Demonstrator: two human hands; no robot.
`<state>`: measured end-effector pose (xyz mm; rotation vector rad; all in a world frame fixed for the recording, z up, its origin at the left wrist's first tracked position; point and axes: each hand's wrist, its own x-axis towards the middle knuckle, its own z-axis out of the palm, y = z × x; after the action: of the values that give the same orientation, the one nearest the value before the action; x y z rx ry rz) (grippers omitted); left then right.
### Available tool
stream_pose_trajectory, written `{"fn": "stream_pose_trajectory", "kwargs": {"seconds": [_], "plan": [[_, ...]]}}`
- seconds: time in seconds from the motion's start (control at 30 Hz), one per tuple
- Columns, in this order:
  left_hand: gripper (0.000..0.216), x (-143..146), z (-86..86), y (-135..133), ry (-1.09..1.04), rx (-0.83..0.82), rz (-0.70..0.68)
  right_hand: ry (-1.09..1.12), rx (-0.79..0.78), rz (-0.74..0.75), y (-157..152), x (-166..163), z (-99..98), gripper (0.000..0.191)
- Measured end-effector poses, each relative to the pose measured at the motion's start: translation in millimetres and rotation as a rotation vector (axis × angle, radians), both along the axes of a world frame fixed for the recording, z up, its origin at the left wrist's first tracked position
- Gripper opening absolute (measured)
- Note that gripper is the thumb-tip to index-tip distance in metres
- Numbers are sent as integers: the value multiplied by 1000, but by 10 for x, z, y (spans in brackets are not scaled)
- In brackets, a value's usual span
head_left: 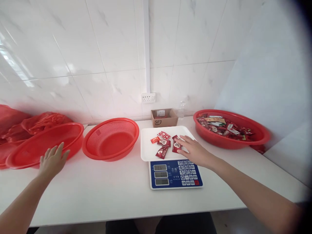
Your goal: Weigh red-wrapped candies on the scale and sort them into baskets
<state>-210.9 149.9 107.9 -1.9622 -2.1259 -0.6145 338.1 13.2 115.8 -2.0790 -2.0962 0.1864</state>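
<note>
My right hand [191, 149] is over the right side of the white scale pan [146, 152]. Its fingers are stretched and apart, with the tips at the edge of a dark red snack packet [176, 144]; I cannot tell how firmly they touch it. To the left on the pan lie several small packets, among them a dark red packet [162, 152] and a brighter red-orange packet [154, 139]. My left hand [52, 159], fingers spread and holding nothing, is at the near rim of the left red plastic basket [75, 146].
A second red basket [112, 143] stands left of the scale's blue keypad panel [175, 175]. On the right, a large red basket [243, 139] holds many packets. Behind the pan are a cardboard box [165, 122] and a clear bottle [181, 110]. Red plastic bags [41, 123] lie far left.
</note>
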Motion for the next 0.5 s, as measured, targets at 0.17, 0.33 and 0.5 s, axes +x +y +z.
{"fn": "stream_pose_trajectory", "kwargs": {"seconds": [0.17, 0.33, 0.5], "plan": [[53, 1106, -177, -613, -69, 80, -377, 24, -22, -94, 64, -8, 6, 52], [44, 1770, -500, -884, -73, 6, -498, 157, 4, -20, 183, -51, -58, 49], [40, 2021, -560, -716, -149, 48, -546, 279, 38, 42, 240, -161, -47, 49]]}}
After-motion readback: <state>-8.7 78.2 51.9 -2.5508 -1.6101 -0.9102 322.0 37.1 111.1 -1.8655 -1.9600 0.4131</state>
